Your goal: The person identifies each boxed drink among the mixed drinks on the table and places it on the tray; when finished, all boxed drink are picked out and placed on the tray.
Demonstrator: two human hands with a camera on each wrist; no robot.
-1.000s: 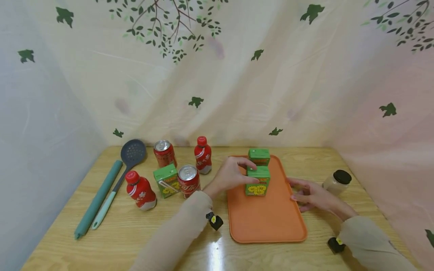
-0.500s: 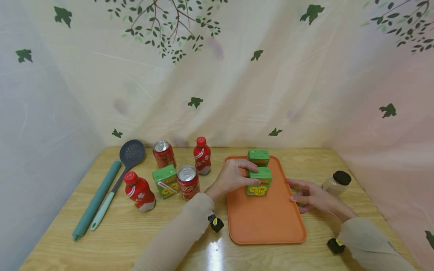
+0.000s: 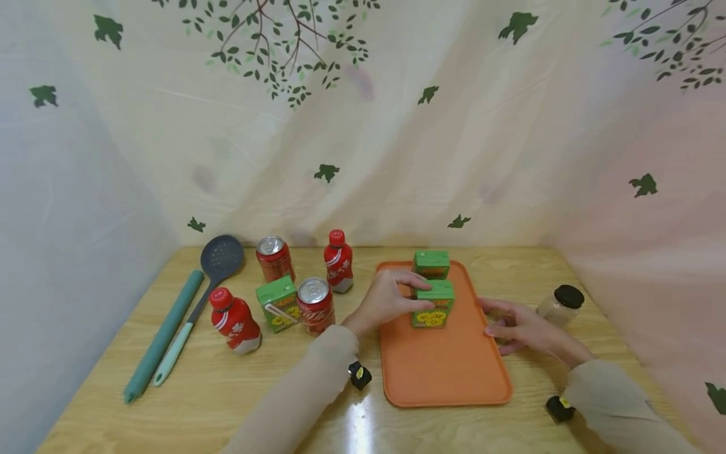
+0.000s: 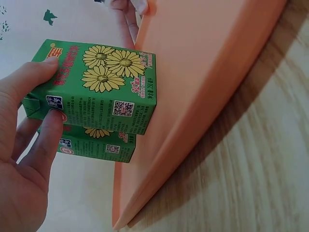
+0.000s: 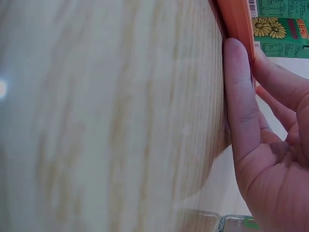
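Note:
My left hand [image 3: 388,297] grips a green drink carton [image 3: 433,309] with yellow flowers, thumb on the front face. The carton appears upright on the orange tray [image 3: 448,372]. Close behind it stands a second green carton [image 3: 431,260], partly covered in the left wrist view. At the tray's right side, my right hand [image 3: 524,328] pinches the rim. In the right wrist view one finger [image 5: 239,92] lies low against the tray's outer side, and another touches the rim from above.
Left of the tray stand two red cans [image 3: 315,306], two red bottles [image 3: 235,321] and a green carton [image 3: 278,302] with a straw. Farther left lie a slotted skimmer [image 3: 222,258] and a teal rolled stick [image 3: 164,337]. A black-lidded jar [image 3: 560,306] stands beyond my right hand.

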